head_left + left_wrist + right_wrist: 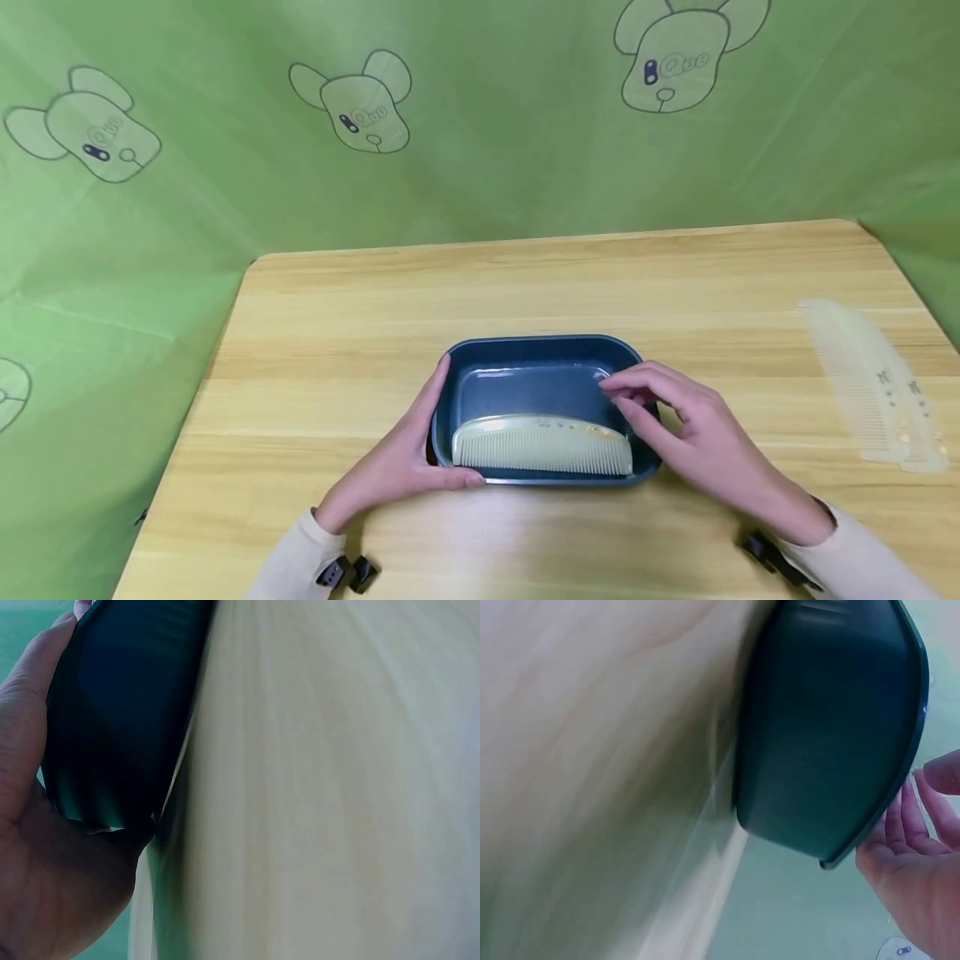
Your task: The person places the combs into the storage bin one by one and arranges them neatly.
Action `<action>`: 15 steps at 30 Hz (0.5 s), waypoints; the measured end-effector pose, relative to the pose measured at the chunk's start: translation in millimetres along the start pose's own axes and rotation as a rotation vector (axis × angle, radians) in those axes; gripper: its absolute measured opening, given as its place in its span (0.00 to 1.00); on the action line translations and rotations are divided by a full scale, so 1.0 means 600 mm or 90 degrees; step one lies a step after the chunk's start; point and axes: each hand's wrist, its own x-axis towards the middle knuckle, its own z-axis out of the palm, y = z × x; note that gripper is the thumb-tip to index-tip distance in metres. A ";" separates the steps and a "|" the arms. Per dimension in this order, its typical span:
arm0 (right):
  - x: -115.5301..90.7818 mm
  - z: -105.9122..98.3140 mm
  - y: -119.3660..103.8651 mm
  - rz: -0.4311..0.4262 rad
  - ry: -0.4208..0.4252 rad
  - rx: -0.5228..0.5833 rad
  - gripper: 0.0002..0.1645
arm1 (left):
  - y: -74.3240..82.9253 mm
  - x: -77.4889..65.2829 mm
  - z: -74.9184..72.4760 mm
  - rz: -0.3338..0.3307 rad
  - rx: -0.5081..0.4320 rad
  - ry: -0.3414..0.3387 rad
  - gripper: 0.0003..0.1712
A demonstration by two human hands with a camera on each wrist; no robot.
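A dark blue rectangular tray (525,383) stands at the middle of the table's near part. In its front half lies a pale, translucent comb (543,446), teeth toward the near side, small decorations on its spine. My left hand (412,454) grips the tray's left end, thumb along the near rim and fingers along the side; the left wrist view shows this hand (45,847) against the tray's outer wall. Over the right rim hovers my right hand (690,425), its thumb and index finger apart with nothing visible between them. The right wrist view shows these fingers (911,825) by the rim.
On the right side of the wooden table (360,308) lie more pale, translucent combs (862,375), side by side and partly overlapping. A green cloth (487,183) with printed animal heads hangs behind the table and at both sides.
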 end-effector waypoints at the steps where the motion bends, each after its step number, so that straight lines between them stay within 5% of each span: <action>1: -0.003 -0.004 -0.001 0.017 0.000 0.004 0.31 | -0.001 -0.001 0.000 -0.002 0.000 0.000 0.84; 11: -0.017 -0.033 0.002 0.079 0.043 0.007 0.24 | -0.001 -0.001 -0.001 -0.013 -0.004 0.001 0.84; 15: -0.026 -0.042 0.015 0.061 0.101 0.008 0.24 | -0.002 -0.001 -0.001 -0.010 0.004 0.002 0.84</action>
